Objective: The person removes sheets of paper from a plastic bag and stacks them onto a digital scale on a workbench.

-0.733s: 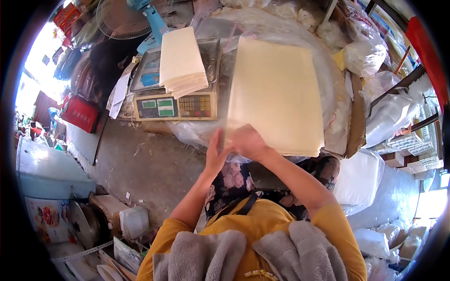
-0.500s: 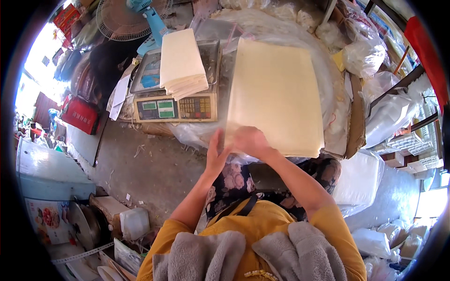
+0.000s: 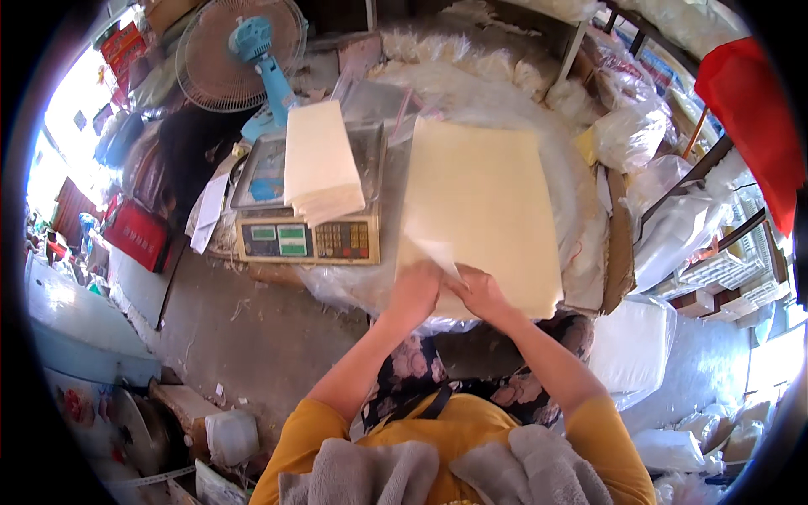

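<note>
A stack of large, thin cream sheets (image 3: 480,202) lies in front of me on a plastic-covered surface. At its near left corner, a pale flap of the top sheet is raised and turned over. My right hand (image 3: 480,292) is closed, pinching the tip of this flap between thumb and fingers. Close beside it, my left hand (image 3: 417,295) is at the stack's corner, its fingers curled, partly hidden and blurred. Left of the stack, a smaller pile of folded cream sheets (image 3: 321,160) rests on the metal pan of a digital scale (image 3: 307,239).
A blue fan (image 3: 252,42) stands behind the scale. Clear plastic sheeting (image 3: 337,290) hangs over the near edge. On the right are a cardboard edge (image 3: 621,244), plastic bags (image 3: 631,135) and a white wrapped block (image 3: 633,349). A red bag (image 3: 139,231) sits at the left.
The near left corner of the top sheet has come up. My right hand has closed on it, and my left hand has moved onto the corner. The view has tilted upward slightly.
</note>
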The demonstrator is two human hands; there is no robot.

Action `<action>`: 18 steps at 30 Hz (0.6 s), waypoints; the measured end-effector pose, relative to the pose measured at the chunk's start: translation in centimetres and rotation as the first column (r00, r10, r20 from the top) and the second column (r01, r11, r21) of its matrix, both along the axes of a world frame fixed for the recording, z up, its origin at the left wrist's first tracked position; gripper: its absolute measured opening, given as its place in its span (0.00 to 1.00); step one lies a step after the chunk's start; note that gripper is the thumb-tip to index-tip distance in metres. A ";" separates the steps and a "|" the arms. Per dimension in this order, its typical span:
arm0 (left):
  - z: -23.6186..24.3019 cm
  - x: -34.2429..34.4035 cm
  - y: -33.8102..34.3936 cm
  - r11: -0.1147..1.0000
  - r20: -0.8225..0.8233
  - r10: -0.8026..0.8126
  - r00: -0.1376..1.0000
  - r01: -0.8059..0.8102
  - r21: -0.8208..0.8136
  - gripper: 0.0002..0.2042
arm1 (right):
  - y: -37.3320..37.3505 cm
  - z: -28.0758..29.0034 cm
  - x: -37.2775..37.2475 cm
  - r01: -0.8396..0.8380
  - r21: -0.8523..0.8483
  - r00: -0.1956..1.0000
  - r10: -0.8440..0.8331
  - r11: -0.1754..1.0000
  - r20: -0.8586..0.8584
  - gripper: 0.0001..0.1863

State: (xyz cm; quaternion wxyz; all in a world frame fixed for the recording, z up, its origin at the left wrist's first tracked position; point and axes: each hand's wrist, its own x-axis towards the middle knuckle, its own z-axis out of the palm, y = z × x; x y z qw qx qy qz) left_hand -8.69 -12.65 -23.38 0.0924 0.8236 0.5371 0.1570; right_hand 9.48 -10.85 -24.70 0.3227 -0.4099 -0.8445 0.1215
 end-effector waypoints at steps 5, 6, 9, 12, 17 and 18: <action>-1.6 0.8 0.6 0.978 -0.062 -0.044 0.997 0.056 0.201 0.20 | 8.1 2.4 5.3 0.414 -0.232 0.910 -0.401 0.880 0.104 0.13; -1.3 1.4 0.8 0.981 -0.058 -0.055 0.997 0.065 0.181 0.20 | 10.7 4.2 7.7 0.502 -0.090 0.864 -0.504 0.860 0.006 0.13; -1.8 0.3 0.4 0.988 -0.061 -0.013 0.998 0.023 0.152 0.19 | 6.5 19.3 3.5 0.490 -0.003 0.862 -0.485 0.872 -0.151 0.11; -2.1 0.3 0.0 0.988 -0.055 -0.012 0.998 0.020 0.154 0.19 | 5.1 17.8 3.8 0.266 0.424 0.964 -0.227 0.866 -0.141 0.11; -1.8 0.4 -0.1 0.978 -0.025 -0.027 0.999 0.031 0.206 0.19 | 1.9 9.9 3.4 0.194 0.160 0.981 -0.190 0.968 -0.041 0.12; -1.7 0.3 0.0 0.986 -0.036 -0.024 0.999 0.029 0.167 0.19 | 2.2 9.0 3.2 0.195 -0.007 0.976 -0.195 0.981 -0.097 0.12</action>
